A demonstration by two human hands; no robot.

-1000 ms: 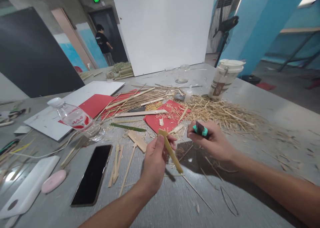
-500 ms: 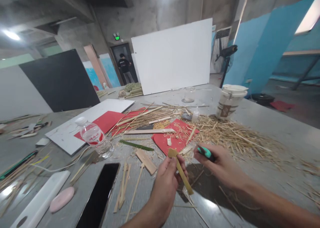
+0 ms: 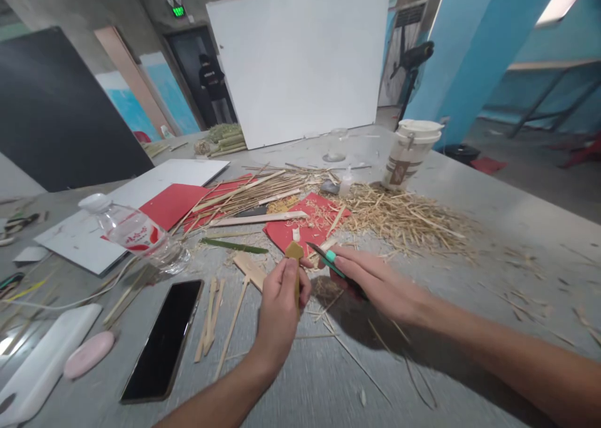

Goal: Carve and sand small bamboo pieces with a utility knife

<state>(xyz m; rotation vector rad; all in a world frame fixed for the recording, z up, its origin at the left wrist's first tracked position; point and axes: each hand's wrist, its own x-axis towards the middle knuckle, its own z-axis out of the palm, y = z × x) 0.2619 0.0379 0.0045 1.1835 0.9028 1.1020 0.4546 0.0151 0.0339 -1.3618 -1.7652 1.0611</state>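
Observation:
My left hand [image 3: 280,296] is closed around a yellowish-brown strip, likely bamboo [image 3: 294,250], whose wider, pointed head sticks up above the thumb. Most of the strip's shaft is hidden by the fingers. In my right hand [image 3: 370,276] is a green-and-black craft knife [image 3: 332,258], its dark blade pointing left toward the strip's head with a small gap between them. Just beyond both hands lies red paper [image 3: 282,232] strewn with pale shavings. A flat wooden piece [image 3: 248,270] rests on the table, left of my left hand.
A phone [image 3: 163,340], a pink oval object [image 3: 89,355] and a plastic water bottle [image 3: 136,231] stand or lie at left. Thin sticks and a heap of straw-like strips [image 3: 404,212] spread across the middle. A white bucket [image 3: 411,156] stands behind. A person [image 3: 213,87] is near the door.
The view has tilted down and shifted right. My right hand has turned, so the knife's blade now shows beside the strip. The strip stands more upright in my left hand.

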